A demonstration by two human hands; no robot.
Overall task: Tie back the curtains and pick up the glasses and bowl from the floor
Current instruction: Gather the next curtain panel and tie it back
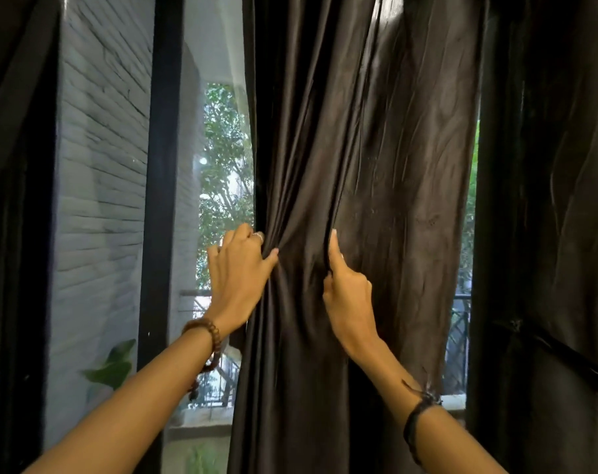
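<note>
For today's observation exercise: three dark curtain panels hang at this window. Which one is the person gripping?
The middle curtain: both the left hand and right hand bunch its folds. The side panels hang untouched.

Two hands reach up from the lower frame: a left hand [237,268] and a right hand [347,295]. Three dark curtain panels hang: one at centre [376,148], one at the right edge [547,200], one at the left edge [13,200]. One ring [258,236]. Two bracelets: a beaded bracelet [208,340] and a dark wristband [415,419]. One black tie-back strap [564,354] at lower right. One window frame post [160,200].
</note>
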